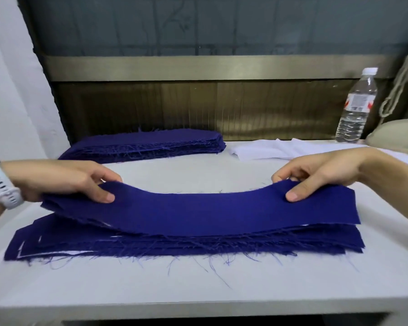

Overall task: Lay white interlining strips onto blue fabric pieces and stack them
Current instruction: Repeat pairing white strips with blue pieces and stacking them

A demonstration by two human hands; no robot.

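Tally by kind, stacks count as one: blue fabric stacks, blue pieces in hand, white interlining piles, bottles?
Blue fabric stacks: 2 (near stack, far stack)
Held blue piece: 1
White interlining pile: 1
Water bottle: 1
Total: 5

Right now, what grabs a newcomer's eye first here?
A blue fabric piece hangs sagging between the left hand and right hand, over the near stack with white edges peeking out. Behind, a second blue stack at back left, white interlining strips beside it, a water bottle at back right.

Left grip (64, 182) and right grip (323, 175) pinch, thumbs on top, wide apart.
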